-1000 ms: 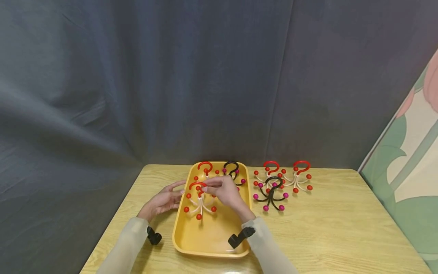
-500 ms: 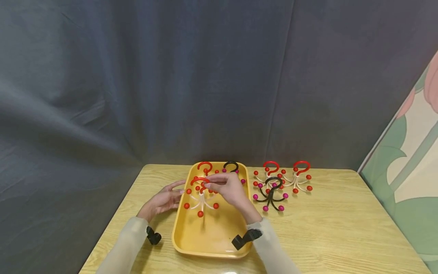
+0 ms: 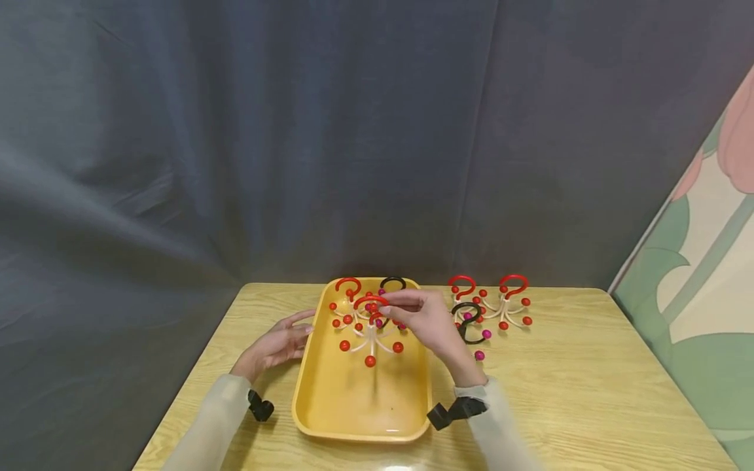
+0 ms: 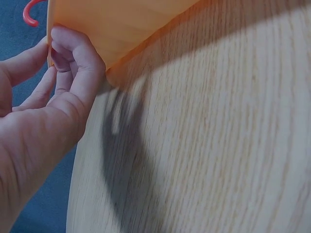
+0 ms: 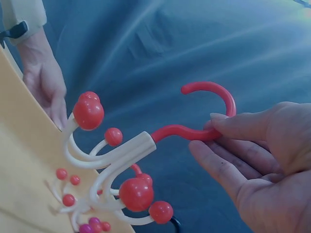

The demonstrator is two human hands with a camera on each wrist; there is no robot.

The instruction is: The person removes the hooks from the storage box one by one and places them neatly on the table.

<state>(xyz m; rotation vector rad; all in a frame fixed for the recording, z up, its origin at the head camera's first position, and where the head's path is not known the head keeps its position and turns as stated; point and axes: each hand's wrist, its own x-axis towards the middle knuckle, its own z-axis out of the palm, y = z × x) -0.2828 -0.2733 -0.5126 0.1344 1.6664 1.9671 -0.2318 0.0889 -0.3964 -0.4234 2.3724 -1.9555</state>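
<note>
My right hand pinches the red hook of a multi-arm hanger, whose white curved arms end in red balls. In the right wrist view, the thumb and fingers grip the bend of the red hook. The hanger hangs above a yellow tray. My left hand pinches the tray's left rim between thumb and fingers. Behind the held hanger, a second red-and-white hanger and a black hanger with magenta balls are at the tray's far end, both partly hidden.
To the right of the tray, two red-and-white hangers and a black hanger stand on the wooden table. My right hand covers part of the black one. A dark curtain hangs behind the table.
My right hand has moved right with the red-and-white hanger, from the tray's left side to above its middle. My left hand keeps its place at the rim. The head view has shifted slightly.
</note>
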